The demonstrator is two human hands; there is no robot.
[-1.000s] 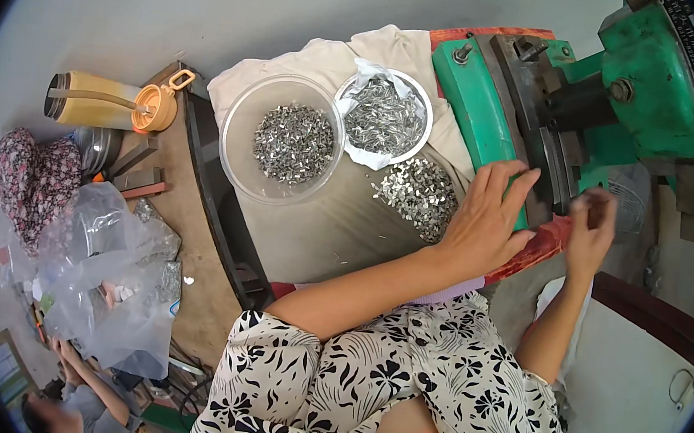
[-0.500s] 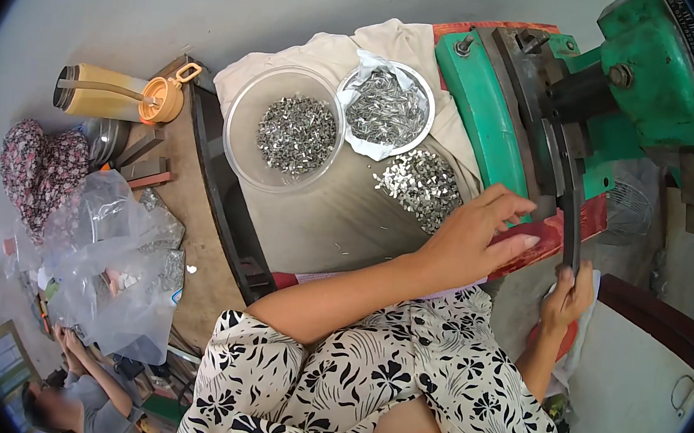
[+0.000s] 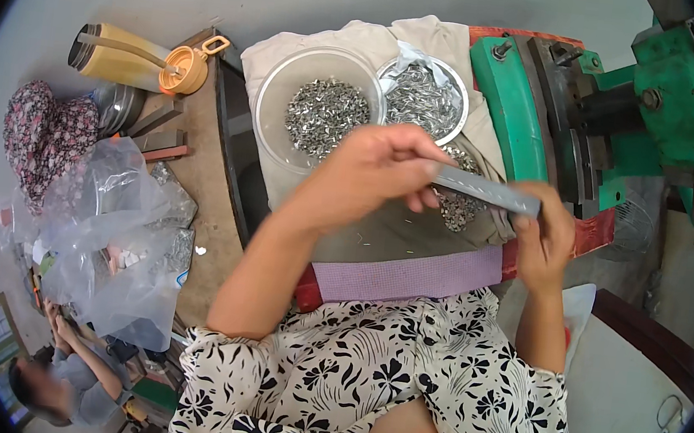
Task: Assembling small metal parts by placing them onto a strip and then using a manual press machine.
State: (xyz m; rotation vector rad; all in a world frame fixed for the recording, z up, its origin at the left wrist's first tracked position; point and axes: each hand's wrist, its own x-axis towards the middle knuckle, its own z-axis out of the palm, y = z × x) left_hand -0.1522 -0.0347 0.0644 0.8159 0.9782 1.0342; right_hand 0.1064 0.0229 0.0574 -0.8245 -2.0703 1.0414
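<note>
A long grey metal bar lies across in front of me, with a row of small light marks or slivers along its upper face. My right hand is closed round the bar's right end, thumb below. At the opposite end, my left hand has its thumb and fingers closed on the bar. Beneath the bar, a heap of small shiny metal pieces is partly hidden. Behind the hands stand a clear round tub of small metal parts and a white, paper-lined bowl of thin metal pieces.
A green press with its green base stands at the right. Purple textured matting covers the near table edge. On the left bench are a yellow bottle, plastic bags and a floral cloth. Another person sits at lower left.
The bar has come away from the press, leftward, and turned from upright to crosswise. My left hand, previously empty beside the press, now grips its other end.
</note>
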